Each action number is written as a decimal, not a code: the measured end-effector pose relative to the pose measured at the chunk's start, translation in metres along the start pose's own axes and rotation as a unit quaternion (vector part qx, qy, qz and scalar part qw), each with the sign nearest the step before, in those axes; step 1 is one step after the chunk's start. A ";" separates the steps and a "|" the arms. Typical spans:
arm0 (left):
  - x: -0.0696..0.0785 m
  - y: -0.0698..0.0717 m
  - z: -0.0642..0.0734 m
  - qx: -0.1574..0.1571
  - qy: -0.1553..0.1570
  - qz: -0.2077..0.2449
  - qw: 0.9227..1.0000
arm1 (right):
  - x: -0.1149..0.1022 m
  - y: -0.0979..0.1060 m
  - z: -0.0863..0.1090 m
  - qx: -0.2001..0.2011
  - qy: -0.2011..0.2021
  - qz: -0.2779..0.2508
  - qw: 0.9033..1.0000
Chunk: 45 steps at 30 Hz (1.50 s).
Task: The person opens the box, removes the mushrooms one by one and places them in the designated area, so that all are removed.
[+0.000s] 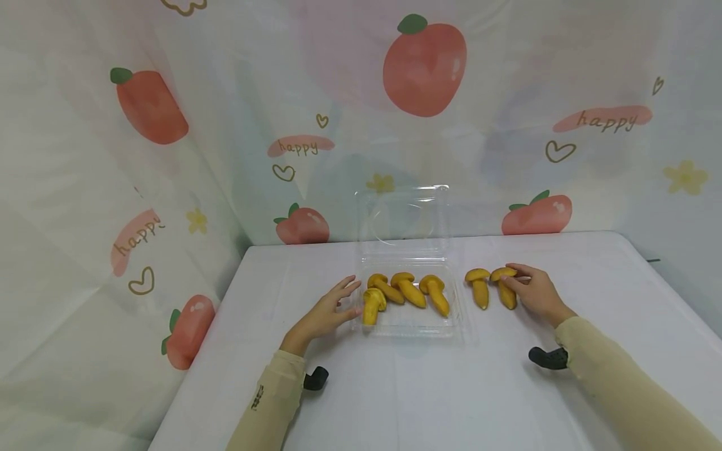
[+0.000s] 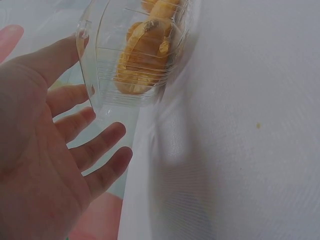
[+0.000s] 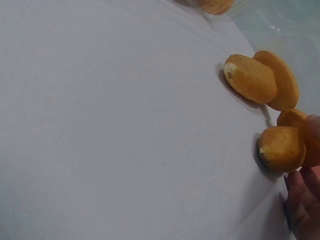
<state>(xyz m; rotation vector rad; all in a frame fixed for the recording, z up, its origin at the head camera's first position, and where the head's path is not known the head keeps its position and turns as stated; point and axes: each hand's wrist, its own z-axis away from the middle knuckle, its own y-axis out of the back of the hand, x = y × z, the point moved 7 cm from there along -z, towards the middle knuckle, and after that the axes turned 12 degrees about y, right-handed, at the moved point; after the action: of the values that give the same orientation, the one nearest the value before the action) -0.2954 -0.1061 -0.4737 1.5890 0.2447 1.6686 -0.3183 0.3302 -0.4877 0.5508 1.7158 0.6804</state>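
We see a mustard-yellow, smooth-looking mushroom with a rounded cap and a thick stem (image 1: 508, 298) between the fingers of the right hand (image 1: 539, 294), which pinch it at the cap, thumb on one side. Its stem points toward the person, and a small pale patch marks the stem's end; whether it rests fully on the desk (image 1: 395, 388) we cannot tell. Just left of those fingers lies a similar mustard-yellow mushroom with a broad, flattened cap (image 1: 481, 294), its stem tip pale and dark-flecked. Farther left of them we find an open, clear plastic, box-shaped container (image 1: 406, 331), its hinged transparent lid (image 1: 402, 216) raised beyond the fingers of both hands. Four yellow mushrooms with caps and stout stems (image 1: 437, 295) lie inside; the one closest to the left hand (image 1: 323, 314) is brighter, with a ruffled cap and a short, thick stem, while the other three look smoother and browner. The left fingers are spread apart beside the container's left wall, and we see the thumb at its rim.
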 end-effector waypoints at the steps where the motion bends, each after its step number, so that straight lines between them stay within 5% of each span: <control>1: 0.000 0.000 0.000 0.001 0.001 0.000 1.000 | 0.000 0.000 0.000 -0.001 -0.002 -0.002 1.000; 45: 0.004 0.001 0.003 0.000 -0.017 0.005 1.000 | -0.004 0.012 0.005 0.027 -0.035 -0.022 0.999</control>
<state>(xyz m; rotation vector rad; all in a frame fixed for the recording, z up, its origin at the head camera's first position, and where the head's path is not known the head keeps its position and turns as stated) -0.2926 -0.1051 -0.4690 1.6206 0.2185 1.6478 -0.3128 0.3369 -0.4780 0.5661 1.6798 0.5773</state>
